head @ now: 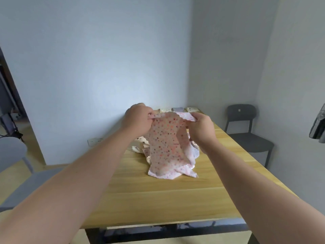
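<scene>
A thin pink cloth with small red and dark dots hangs in front of me above the wooden table. My left hand pinches its top edge on the left. My right hand grips the top edge on the right. The cloth's lower end lies crumpled on the tabletop. Behind it sits a heap of other light patterned cloths, partly hidden.
Three small folded cloths lie in a row at the table's far end by the wall. A dark chair stands to the right of the table. A grey chair is at the left. A wall socket is low on the wall.
</scene>
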{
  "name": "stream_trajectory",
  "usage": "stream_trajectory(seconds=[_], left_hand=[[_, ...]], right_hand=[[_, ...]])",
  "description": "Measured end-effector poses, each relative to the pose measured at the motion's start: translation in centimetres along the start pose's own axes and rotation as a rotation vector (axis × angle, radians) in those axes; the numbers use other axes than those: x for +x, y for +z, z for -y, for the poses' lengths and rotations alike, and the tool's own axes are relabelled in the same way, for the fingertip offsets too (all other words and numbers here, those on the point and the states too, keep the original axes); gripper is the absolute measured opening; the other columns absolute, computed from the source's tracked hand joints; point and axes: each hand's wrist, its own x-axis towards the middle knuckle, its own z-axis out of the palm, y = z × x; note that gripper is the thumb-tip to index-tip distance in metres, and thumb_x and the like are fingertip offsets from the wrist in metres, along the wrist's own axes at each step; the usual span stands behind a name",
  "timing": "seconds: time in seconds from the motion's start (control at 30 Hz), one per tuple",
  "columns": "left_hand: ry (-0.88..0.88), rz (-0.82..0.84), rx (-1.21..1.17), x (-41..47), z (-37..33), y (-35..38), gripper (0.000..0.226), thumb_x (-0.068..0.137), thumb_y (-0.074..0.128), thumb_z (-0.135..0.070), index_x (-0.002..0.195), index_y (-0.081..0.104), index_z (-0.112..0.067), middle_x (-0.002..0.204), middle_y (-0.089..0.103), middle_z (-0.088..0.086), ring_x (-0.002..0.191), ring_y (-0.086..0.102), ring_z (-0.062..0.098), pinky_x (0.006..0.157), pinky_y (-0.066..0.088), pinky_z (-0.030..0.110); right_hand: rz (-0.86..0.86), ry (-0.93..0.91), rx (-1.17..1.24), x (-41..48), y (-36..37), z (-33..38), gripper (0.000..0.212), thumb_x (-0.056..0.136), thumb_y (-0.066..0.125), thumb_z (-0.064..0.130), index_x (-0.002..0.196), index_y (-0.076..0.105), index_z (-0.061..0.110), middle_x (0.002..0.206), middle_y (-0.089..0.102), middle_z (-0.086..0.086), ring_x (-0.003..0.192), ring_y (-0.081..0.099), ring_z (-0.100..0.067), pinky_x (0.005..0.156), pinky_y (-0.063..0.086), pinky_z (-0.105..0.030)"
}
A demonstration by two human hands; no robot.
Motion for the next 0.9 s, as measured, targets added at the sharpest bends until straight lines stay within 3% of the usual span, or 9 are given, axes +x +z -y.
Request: stream_trajectory(seconds=[0.07,0.13,0.23,0.33,0.47,0.6,0.67,0.77,0.9], left_hand=[[-0.101,0.009,-0.058,-0.9,1.0,-0.1,0.013,0.091,0.064,-0.021,0.079,0.068,-0.022,0.087,0.055,-0.001,0.085,0.056,0.024,0.075,0.049,0.035],[-0.198,0.031,-0.143,-2.0,1.9,-0.1,0.031,0.092,0.065,-0.026,0.068,0.047,-0.018,0.076,0.052,0.0,0.073,0.051,0.024,0.064,0.039,0.032],[-0.335,0.051,-0.214,-3.7,3.5,-0.3,0.045,0.097,0.062,-0.039,0.07,0.032,-0.018,0.067,0.04,0.0,0.064,0.039,0.021,0.057,0.026,0.034],[-0.375,0.075,-0.194,-5.4,5.2,-1.1,0.048,0.095,0.063,-0.047,0.07,0.037,-0.016,0.069,0.045,0.003,0.064,0.043,0.021,0.057,0.029,0.034],[-0.461,0.093,-0.402,-7.3,7.0,-2.3,0.017,0.098,0.063,-0.027,0.087,0.06,-0.015,0.088,0.06,0.002,0.063,0.06,0.018,0.049,0.047,0.024],[-0.659,0.061,-0.819,-8.5,8.9,-3.2,0.014,0.098,0.066,-0.017,0.106,0.068,-0.006,0.116,0.066,0.01,0.09,0.069,0.023,0.07,0.064,0.036],[-0.717,0.065,-0.884,-9.0,9.7,-3.2,0.014,0.1,0.064,-0.017,0.108,0.066,-0.006,0.116,0.068,0.01,0.096,0.071,0.023,0.08,0.063,0.039],[-0.757,0.011,-0.861,-9.7,10.7,-2.6,0.013,0.102,0.058,-0.016,0.09,0.062,-0.012,0.108,0.063,0.006,0.092,0.069,0.022,0.086,0.061,0.04],[-0.744,-0.05,-0.841,-10.2,13.4,-2.1,0.034,0.103,0.056,-0.024,0.105,0.062,0.01,0.112,0.064,0.014,0.104,0.07,0.027,0.077,0.062,0.032]], right_hand=[[0.038,0.03,0.051,-0.4,-0.3,0.5,0.03,0.082,0.049,-0.005,0.077,0.073,0.011,0.065,0.067,-0.005,0.059,0.065,-0.029,0.054,0.06,-0.05],[0.075,0.077,0.118,-0.8,-0.4,1.0,0.04,0.084,0.043,-0.013,0.08,0.076,0.009,0.064,0.063,-0.002,0.054,0.064,-0.022,0.058,0.063,-0.046],[0.122,0.136,0.168,-1.9,0.2,1.2,0.044,0.086,0.04,-0.016,0.104,0.076,0.001,0.083,0.061,-0.009,0.053,0.065,-0.018,0.071,0.063,-0.05],[0.164,0.22,0.219,-2.6,1.2,1.1,0.043,0.092,0.042,-0.017,0.106,0.074,0.006,0.107,0.061,-0.009,0.059,0.072,-0.026,0.073,0.063,-0.051],[0.237,0.344,0.329,-3.7,2.4,1.3,0.032,0.089,0.049,-0.021,0.097,0.072,-0.001,0.089,0.064,-0.016,0.07,0.073,-0.037,0.051,0.059,-0.029],[0.353,0.394,0.39,-3.7,4.3,0.8,0.008,0.093,0.063,-0.001,0.091,0.071,0.0,0.086,0.066,-0.021,0.075,0.07,-0.034,0.069,0.064,-0.046],[0.401,0.411,0.386,-3.7,5.5,0.6,0.017,0.096,0.067,0.015,0.099,0.069,-0.002,0.084,0.068,-0.02,0.074,0.072,-0.032,0.072,0.063,-0.05],[0.447,0.424,0.392,-3.4,7.6,-0.3,0.031,0.098,0.066,0.026,0.109,0.067,-0.003,0.091,0.068,-0.019,0.077,0.074,-0.028,0.075,0.063,-0.048],[0.412,0.326,0.42,-3.3,10.0,-1.1,0.048,0.098,0.065,0.035,0.109,0.065,-0.012,0.102,0.07,-0.023,0.101,0.073,-0.031,0.088,0.061,-0.044]])
